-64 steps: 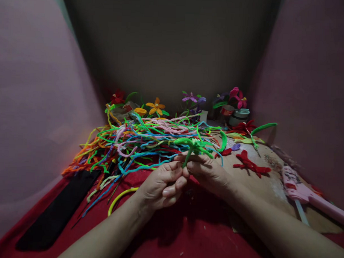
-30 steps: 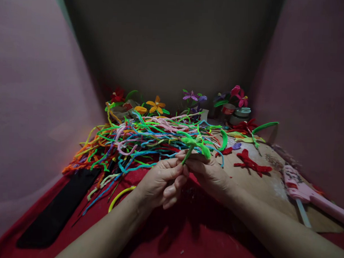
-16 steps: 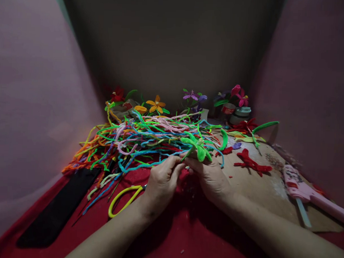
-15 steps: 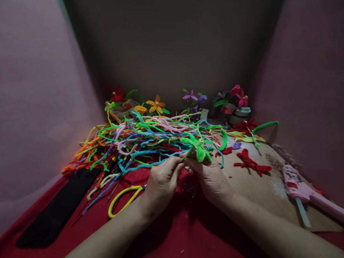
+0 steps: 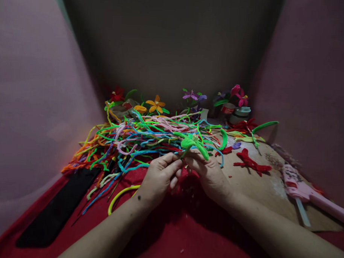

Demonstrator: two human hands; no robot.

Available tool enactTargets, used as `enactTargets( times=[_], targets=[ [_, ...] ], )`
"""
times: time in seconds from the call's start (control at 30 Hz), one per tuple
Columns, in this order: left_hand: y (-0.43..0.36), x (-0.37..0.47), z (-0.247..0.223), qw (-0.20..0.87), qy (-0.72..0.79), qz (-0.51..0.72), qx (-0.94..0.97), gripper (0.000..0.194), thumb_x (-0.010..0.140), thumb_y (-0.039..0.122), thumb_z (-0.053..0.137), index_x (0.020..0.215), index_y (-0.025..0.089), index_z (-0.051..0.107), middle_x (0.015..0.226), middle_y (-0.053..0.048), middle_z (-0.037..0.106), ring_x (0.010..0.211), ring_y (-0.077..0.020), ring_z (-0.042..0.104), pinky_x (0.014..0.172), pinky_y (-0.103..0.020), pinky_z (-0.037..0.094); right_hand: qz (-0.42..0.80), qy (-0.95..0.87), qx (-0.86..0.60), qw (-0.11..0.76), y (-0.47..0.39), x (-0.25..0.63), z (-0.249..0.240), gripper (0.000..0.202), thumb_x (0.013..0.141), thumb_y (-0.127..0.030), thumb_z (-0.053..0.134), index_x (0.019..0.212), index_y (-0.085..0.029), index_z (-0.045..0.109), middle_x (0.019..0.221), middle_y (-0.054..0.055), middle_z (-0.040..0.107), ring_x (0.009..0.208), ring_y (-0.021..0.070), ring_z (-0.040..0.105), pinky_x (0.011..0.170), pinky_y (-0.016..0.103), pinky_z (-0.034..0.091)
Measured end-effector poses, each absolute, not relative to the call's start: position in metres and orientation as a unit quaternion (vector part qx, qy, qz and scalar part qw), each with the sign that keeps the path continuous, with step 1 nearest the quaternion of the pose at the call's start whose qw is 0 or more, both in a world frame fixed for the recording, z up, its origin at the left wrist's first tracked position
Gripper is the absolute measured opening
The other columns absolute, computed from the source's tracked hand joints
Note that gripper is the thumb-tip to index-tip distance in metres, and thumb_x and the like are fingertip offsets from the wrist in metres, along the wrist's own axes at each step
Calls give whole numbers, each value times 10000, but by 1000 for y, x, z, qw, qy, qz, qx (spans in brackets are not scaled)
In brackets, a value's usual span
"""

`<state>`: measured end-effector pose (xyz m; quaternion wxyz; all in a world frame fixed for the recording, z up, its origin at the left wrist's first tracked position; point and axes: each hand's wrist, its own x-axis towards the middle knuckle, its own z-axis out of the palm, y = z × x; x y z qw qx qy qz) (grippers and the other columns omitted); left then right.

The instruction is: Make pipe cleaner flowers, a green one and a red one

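Between my two hands is a bright green pipe-cleaner flower with spread petals and a pale centre. My left hand pinches its stem low down between thumb and forefinger. Just under the petals, my right hand grips the flower, its fingertips partly hidden behind it. Right behind the flower lies a heap of loose pipe cleaners in many colours. Yellow-handled scissors rest on the red cloth, mostly covered by my left wrist.
A black phone-like slab lies at left. On the cardboard at right are a red pipe-cleaner piece and a pink glue gun. Finished flowers, such as an orange one, and a jar stand along the back.
The green flower has turned and tipped a little leftward, showing its petals from another side. My left hand has shifted slightly left, its fingers loosened and re-pinched, covering more of the scissors.
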<state>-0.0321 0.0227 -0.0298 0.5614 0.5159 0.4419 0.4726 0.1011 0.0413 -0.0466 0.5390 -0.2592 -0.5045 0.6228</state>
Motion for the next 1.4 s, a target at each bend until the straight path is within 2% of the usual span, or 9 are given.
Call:
enactTargets(
  times=[0.1, 0.37, 0.5, 0.7, 0.87, 1.03, 1.1, 1.27, 1.4],
  targets=[
    [23, -32, -29, 631, 394, 470, 475, 196, 786, 296, 573, 663, 160, 504, 461, 80, 453, 279, -14, 277, 265, -144, 337, 635, -489, -275, 531, 44, 103, -50, 137, 735, -312, 651, 769, -185, 690, 614, -20, 559, 603, 123, 485, 642, 289, 411],
    [28, -39, -30, 745, 309, 432, 403, 114, 788, 257, 595, 785, 149, 556, 525, 72, 473, 282, 14, 220, 242, -118, 350, 653, -485, -241, 529, 49, 106, -53, 146, 721, -228, 658, 860, -214, 702, 710, -7, 631, 670, 132, 529, 700, 281, 430],
    [31, -43, -33, 786, 271, 404, 382, 76, 794, 216, 584, 801, 143, 561, 531, 73, 466, 277, 21, 191, 236, -106, 345, 660, -500, -229, 512, 51, 108, -55, 98, 749, -221, 632, 823, -233, 696, 763, -11, 635, 698, 128, 523, 722, 271, 431],
    [33, -44, -36, 806, 254, 392, 364, 82, 818, 194, 550, 777, 124, 563, 529, 67, 467, 271, 28, 169, 233, -95, 336, 679, -483, -225, 505, 54, 108, -57, 116, 735, -230, 648, 838, -224, 701, 742, -8, 641, 689, 134, 534, 721, 285, 429],
    [33, -45, -37, 823, 231, 382, 351, 98, 826, 177, 528, 762, 111, 561, 528, 66, 472, 266, 32, 143, 224, -95, 336, 702, -477, -180, 496, 53, 106, -55, 72, 734, -233, 655, 780, -214, 707, 650, -27, 620, 628, 111, 523, 694, 266, 407],
    [32, -45, -35, 834, 220, 369, 346, 127, 834, 205, 525, 766, 107, 567, 509, 66, 462, 253, 32, 146, 216, -103, 339, 724, -447, -174, 496, 51, 107, -52, 155, 678, -233, 699, 829, -201, 717, 750, -2, 666, 610, 105, 530, 646, 260, 412],
    [31, -45, -34, 834, 219, 369, 348, 140, 828, 216, 536, 753, 103, 572, 511, 63, 464, 250, 32, 158, 214, -105, 343, 725, -440, -179, 498, 51, 108, -53, 167, 667, -225, 710, 831, -194, 719, 723, 0, 666, 609, 110, 537, 657, 266, 421],
    [30, -45, -34, 837, 220, 363, 346, 112, 787, 214, 591, 761, 105, 584, 508, 63, 485, 239, 31, 177, 211, -110, 350, 740, -450, -170, 470, 50, 110, -53, 188, 723, -220, 674, 909, -208, 704, 707, 3, 665, 646, 113, 572, 703, 261, 441],
    [29, -46, -34, 839, 227, 349, 352, 135, 781, 241, 599, 770, 108, 579, 497, 66, 490, 226, 22, 197, 207, -127, 352, 745, -460, -165, 454, 50, 110, -50, 173, 741, -218, 653, 905, -192, 699, 676, 4, 652, 610, 106, 569, 646, 241, 447]
  ],
)
